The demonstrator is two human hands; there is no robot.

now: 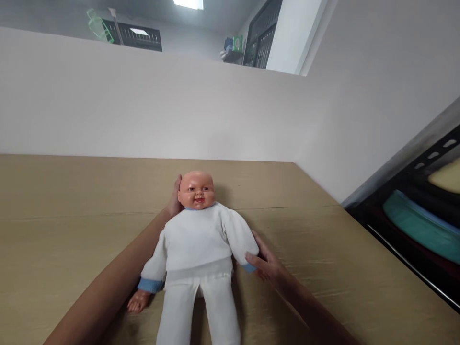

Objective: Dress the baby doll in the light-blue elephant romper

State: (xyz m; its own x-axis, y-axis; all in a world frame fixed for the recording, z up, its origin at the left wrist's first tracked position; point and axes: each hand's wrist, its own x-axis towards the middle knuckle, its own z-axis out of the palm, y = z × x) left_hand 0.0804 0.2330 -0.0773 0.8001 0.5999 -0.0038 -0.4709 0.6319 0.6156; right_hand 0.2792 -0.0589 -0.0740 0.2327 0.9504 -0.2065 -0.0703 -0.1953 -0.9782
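Note:
A baby doll [199, 239] in a white top and white trousers with blue cuffs lies on its back on the brown table [89, 191], its head toward the wall. My left hand [176, 197] is at the side of the doll's head, partly hidden behind it; how its fingers are set does not show. My right hand [265, 262] grips the doll's sleeve near the blue cuff, thumb on top and fingers around the far side. The doll's other arm rests spread out beside my left forearm. The lower legs run out of view at the bottom.
A pale wall [151, 105] rises behind the table, with a window opening [201, 33] above it. Along the right side stands a black rack [388, 230] holding folded green and yellow cloth-like items. The table's right edge runs diagonally beside it.

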